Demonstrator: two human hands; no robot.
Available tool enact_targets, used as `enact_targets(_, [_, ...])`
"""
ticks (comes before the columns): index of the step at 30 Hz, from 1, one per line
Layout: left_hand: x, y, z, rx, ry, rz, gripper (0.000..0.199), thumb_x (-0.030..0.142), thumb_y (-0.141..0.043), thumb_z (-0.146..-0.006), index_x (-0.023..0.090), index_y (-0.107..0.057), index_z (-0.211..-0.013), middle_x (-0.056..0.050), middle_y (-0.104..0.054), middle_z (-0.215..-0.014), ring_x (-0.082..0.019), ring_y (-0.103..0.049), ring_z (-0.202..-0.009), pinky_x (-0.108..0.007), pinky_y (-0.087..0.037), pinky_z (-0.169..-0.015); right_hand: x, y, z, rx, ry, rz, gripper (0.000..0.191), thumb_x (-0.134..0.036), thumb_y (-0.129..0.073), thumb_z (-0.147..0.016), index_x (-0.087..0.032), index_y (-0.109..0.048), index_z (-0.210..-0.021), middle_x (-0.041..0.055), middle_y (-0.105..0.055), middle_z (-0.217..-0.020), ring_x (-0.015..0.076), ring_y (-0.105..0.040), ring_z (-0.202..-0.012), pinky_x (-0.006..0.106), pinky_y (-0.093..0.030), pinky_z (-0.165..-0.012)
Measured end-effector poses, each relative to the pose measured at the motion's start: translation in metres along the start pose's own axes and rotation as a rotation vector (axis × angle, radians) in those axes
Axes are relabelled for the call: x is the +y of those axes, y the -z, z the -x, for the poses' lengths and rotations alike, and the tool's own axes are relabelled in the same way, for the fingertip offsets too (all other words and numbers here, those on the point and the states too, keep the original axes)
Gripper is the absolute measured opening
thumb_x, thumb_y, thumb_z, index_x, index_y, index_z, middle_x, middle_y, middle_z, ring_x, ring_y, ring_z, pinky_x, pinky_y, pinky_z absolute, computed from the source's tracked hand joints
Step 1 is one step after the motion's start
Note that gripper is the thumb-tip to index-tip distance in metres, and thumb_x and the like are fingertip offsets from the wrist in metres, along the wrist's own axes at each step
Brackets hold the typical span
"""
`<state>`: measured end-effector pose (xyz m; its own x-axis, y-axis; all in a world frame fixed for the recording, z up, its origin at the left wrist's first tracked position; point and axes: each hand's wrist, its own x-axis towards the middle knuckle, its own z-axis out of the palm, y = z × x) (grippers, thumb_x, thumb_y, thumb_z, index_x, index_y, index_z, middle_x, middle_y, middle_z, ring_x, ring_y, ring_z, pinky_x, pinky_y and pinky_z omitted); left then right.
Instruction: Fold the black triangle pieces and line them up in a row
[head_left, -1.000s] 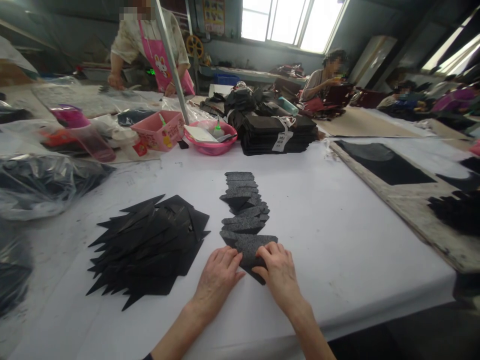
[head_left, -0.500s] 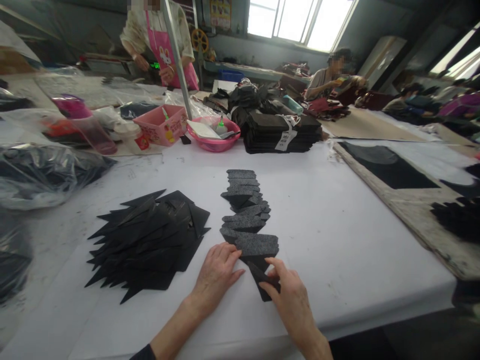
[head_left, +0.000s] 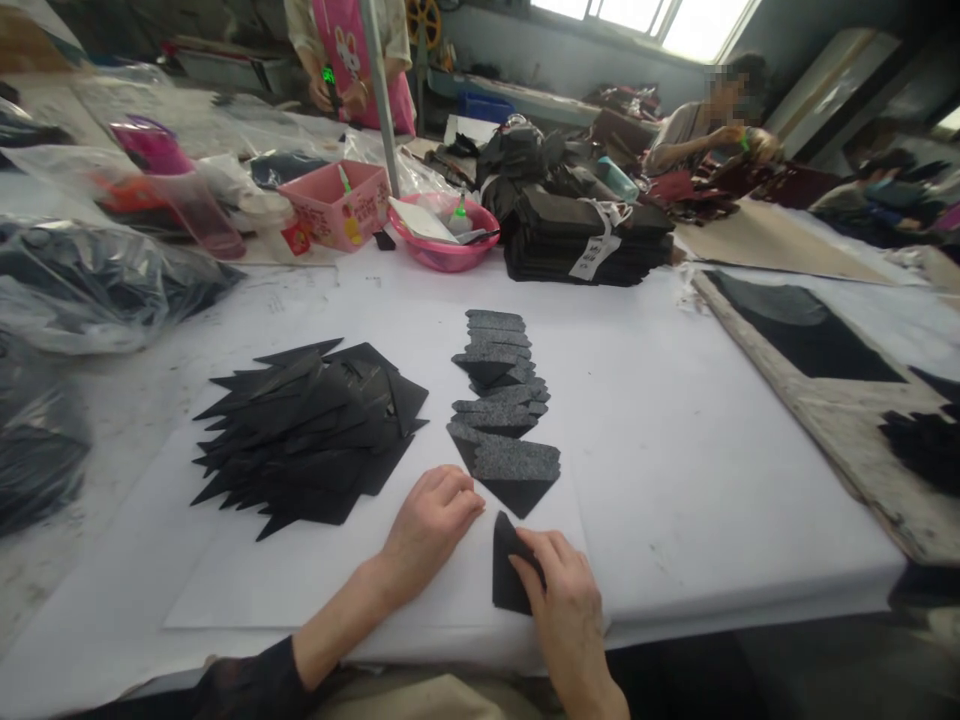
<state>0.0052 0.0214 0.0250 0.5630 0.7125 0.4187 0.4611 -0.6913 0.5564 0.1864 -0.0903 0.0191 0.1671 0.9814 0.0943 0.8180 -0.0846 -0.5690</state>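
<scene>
Between the thumb and fingers of my right hand is a black flat piece, leather-like, with a pointed top end, close to the table's near edge. My left hand rests to its left, fingers curled and pressed together; whether anything is inside the pinch is hidden. Just beyond both hands runs an overlapping row of similar pieces, their speckled grey strips showing and black points sticking out. A loose pile of black pointed pieces lies to the left of the row.
White sheeting covers the table. At the back stand a pink box, a pink basin and a tied stack of black pieces. Plastic-wrapped bundles lie left, a board right. Two people work across the table.
My right hand has drawn the black piece toward me, away from the row, and turned it more upright. My left hand's fingers have curled together and come off the row. The view has tilted down.
</scene>
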Motion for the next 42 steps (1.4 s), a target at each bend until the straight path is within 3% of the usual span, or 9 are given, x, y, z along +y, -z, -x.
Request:
enact_targets(5, [0.014, 0.006, 0.023, -0.125, -0.085, 0.023, 0.013, 0.012, -0.05, -0.1, 0.017, -0.06, -0.094, -0.004, -0.058, -0.089, -0.02, -0.054, -0.093, -0.035, -0.045, -0.082, -0.005, -0.001, 0.005, -0.07, -0.057, -0.285, 0.019, -0.031, -0.051, -0.097, -0.027, -0.067, -0.106, 0.0026, -0.067, -0.098, 0.0177, -0.062, -0.091, 0.027, -0.049, -0.08])
enact_targets(13, [0.009, -0.006, 0.043, -0.157, -0.084, -0.1, 0.014, 0.017, -0.051, -0.101, 0.016, -0.06, -0.09, -0.003, -0.053, -0.081, -0.021, -0.05, -0.082, -0.035, -0.04, -0.073, -0.007, -0.011, 0.004, 0.009, 0.119, 0.026, 0.023, -0.031, -0.047, -0.1, -0.03, -0.066, -0.114, 0.0022, -0.065, -0.092, 0.017, -0.058, -0.081, 0.03, -0.042, -0.074])
enact_targets(21, [0.01, -0.007, 0.041, -0.14, -0.051, -0.158, 0.014, 0.016, -0.052, -0.1, 0.016, -0.058, -0.087, -0.003, -0.052, -0.083, -0.021, -0.047, -0.079, -0.035, -0.035, -0.069, -0.009, -0.013, 0.002, 0.075, 0.16, 0.076, 0.025, -0.039, -0.049, -0.099, -0.027, -0.066, -0.113, 0.0018, -0.066, -0.09, 0.0164, -0.059, -0.081, 0.029, -0.041, -0.075])
enact_targets(27, [0.01, -0.009, 0.039, -0.135, -0.031, -0.15, 0.018, 0.017, -0.052, -0.1, 0.016, -0.055, -0.082, -0.003, -0.051, -0.081, -0.021, -0.047, -0.078, -0.036, -0.035, -0.068, -0.011, -0.021, 0.004, 0.138, 0.158, 0.081, 0.02, -0.034, -0.052, -0.098, -0.028, -0.067, -0.11, 0.0006, -0.065, -0.087, 0.0151, -0.056, -0.079, 0.028, -0.039, -0.076])
enact_targets(30, [0.01, -0.01, 0.039, -0.125, -0.045, -0.163, 0.007, 0.016, -0.052, -0.1, 0.013, -0.058, -0.102, -0.004, -0.053, -0.084, -0.022, -0.048, -0.079, -0.036, -0.038, -0.068, -0.012, -0.025, 0.006, 0.162, 0.164, 0.077, 0.019, -0.029, -0.054, -0.098, -0.028, -0.067, -0.111, 0.0004, -0.064, -0.086, 0.0146, -0.056, -0.08, 0.028, -0.038, -0.077])
enact_targets(32, [0.009, -0.01, 0.039, -0.127, -0.071, -0.192, 0.023, 0.015, -0.051, -0.1, 0.013, -0.054, -0.123, -0.004, -0.054, -0.086, -0.022, -0.048, -0.079, -0.037, -0.039, -0.069, -0.012, -0.025, 0.006, 0.172, 0.175, 0.071, 0.018, -0.025, -0.056, -0.097, -0.027, -0.068, -0.11, 0.001, -0.063, -0.087, 0.0144, -0.056, -0.081, 0.028, -0.039, -0.078])
enact_targets(34, [0.009, -0.009, 0.039, -0.133, -0.085, -0.217, 0.03, 0.014, -0.05, -0.1, 0.014, -0.051, -0.13, -0.004, -0.054, -0.086, -0.022, -0.049, -0.079, -0.037, -0.041, -0.069, -0.012, -0.025, 0.006, 0.18, 0.199, 0.067, 0.017, -0.022, -0.057, -0.096, -0.026, -0.068, -0.108, 0.0015, -0.063, -0.088, 0.0142, -0.056, -0.082, 0.028, -0.039, -0.078])
enact_targets(42, [0.014, -0.005, 0.04, -0.086, -0.111, -0.204, 0.015, 0.012, -0.049, -0.1, 0.01, -0.06, -0.109, -0.005, -0.056, -0.086, -0.021, -0.051, -0.08, -0.036, -0.044, -0.068, -0.013, -0.024, 0.004, 0.226, 0.289, 0.095, 0.015, -0.02, -0.056, -0.096, -0.024, -0.071, -0.099, 0.002, -0.063, -0.088, 0.0137, -0.055, -0.082, 0.026, -0.041, -0.078])
